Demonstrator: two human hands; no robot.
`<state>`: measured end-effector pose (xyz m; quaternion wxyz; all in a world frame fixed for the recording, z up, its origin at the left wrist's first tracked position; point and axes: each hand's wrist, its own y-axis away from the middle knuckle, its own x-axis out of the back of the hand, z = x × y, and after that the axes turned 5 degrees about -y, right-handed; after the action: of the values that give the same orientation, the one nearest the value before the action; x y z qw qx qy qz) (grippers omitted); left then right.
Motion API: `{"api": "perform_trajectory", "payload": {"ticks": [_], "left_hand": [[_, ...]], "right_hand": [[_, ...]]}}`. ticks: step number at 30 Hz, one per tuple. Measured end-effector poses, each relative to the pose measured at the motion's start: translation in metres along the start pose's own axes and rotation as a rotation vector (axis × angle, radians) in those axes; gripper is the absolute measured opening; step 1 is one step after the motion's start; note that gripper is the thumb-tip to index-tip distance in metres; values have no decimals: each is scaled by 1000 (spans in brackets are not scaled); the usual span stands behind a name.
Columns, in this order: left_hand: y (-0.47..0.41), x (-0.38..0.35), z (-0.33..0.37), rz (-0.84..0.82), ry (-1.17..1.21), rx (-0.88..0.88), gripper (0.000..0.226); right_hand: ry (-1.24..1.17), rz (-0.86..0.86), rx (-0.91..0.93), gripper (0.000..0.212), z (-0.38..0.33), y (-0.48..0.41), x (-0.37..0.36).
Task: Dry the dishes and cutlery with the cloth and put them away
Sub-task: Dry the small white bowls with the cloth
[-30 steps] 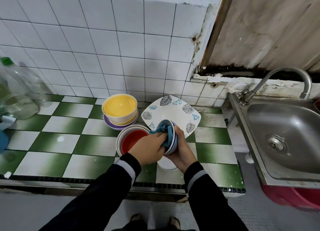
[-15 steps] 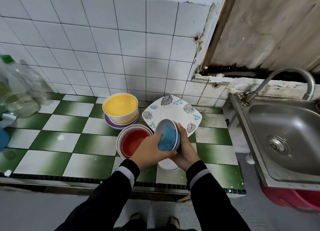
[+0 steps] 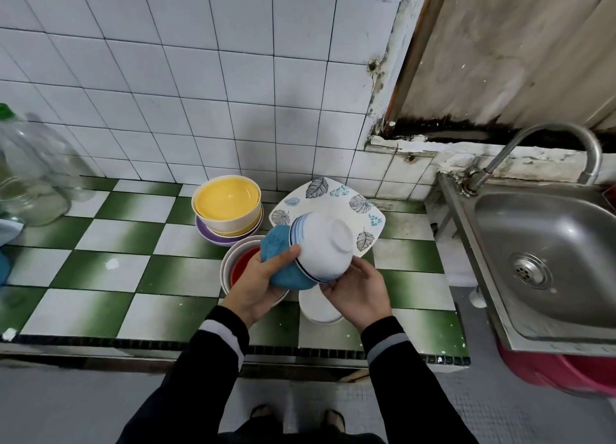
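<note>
- The bowl (image 3: 321, 247) is white with blue rim stripes, held between both hands, tipped sideways, foot facing up-right.
- The left hand (image 3: 263, 282) presses the blue cloth (image 3: 278, 260) at its mouth, probably inside.
- The right hand (image 3: 358, 292) cups it from below, fingers closed.

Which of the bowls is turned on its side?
The white bowl with blue rim stripes, held in both hands, foot showing. The yellow bowl and red bowl sit upright.

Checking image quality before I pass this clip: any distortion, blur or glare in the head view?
Head view: wide-angle bending curves the wall tiles and counter edge; the bottle at the left edge looks smeared; soft reflections on the sink, no harsh glare; the white bowl and cloth are sharp.
</note>
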<state>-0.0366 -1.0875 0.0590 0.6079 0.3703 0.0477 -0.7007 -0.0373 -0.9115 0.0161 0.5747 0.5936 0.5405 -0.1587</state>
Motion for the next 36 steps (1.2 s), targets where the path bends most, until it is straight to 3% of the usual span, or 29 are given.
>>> {"api": "perform_trajectory", "payload": {"ticks": [2, 4, 6, 9, 11, 13, 15, 18, 20, 23, 26, 28, 31, 33, 36], "left_hand": [[0, 5, 0, 65, 0, 6, 85], [1, 6, -2, 120, -18, -10, 60], [-1, 4, -5, 244, -55, -29, 39], [-3, 0, -6, 510, 17, -158, 17], [1, -7, -6, 576, -110, -325, 16], [6, -17, -10, 523, -359, -483, 14], [9, -27, -17, 352, -665, -616, 15], [0, -29, -19, 72, -1113, -830, 45], [-6, -27, -6, 65, -1088, -758, 47], [-13, -20, 6, 89, -986, -589, 25], [-10, -23, 4, 31, -1187, -733, 32], [-11, -23, 1, -6, -1202, -792, 38], [-14, -22, 9, 98, -832, -541, 23], [-21, -16, 14, 126, -517, -300, 20], [-25, -8, 9, 216, -317, -203, 24]], "right_hand": [[-73, -111, 57, 63, -8, 3, -1], [-112, -166, 114, 60, -15, 11, -12], [-100, -161, 180, 47, -20, 17, -24], [30, -90, 299, 12, -24, 20, -37], [190, -43, 370, 15, -24, 18, -38], [419, -2, 430, 14, -18, 19, -43], [627, -11, 469, 15, -6, 18, -48], [768, -33, 469, 29, 3, 21, -56], [877, -57, 459, 31, -1, 24, -58], [998, -109, 451, 26, -7, 26, -56], [948, -73, 460, 29, -3, 27, -59], [963, -51, 482, 32, -3, 28, -62], [979, -87, 469, 24, -12, 29, -62], [797, -63, 443, 20, -20, 29, -61], [304, -31, 310, 21, -22, 29, -60]]}}
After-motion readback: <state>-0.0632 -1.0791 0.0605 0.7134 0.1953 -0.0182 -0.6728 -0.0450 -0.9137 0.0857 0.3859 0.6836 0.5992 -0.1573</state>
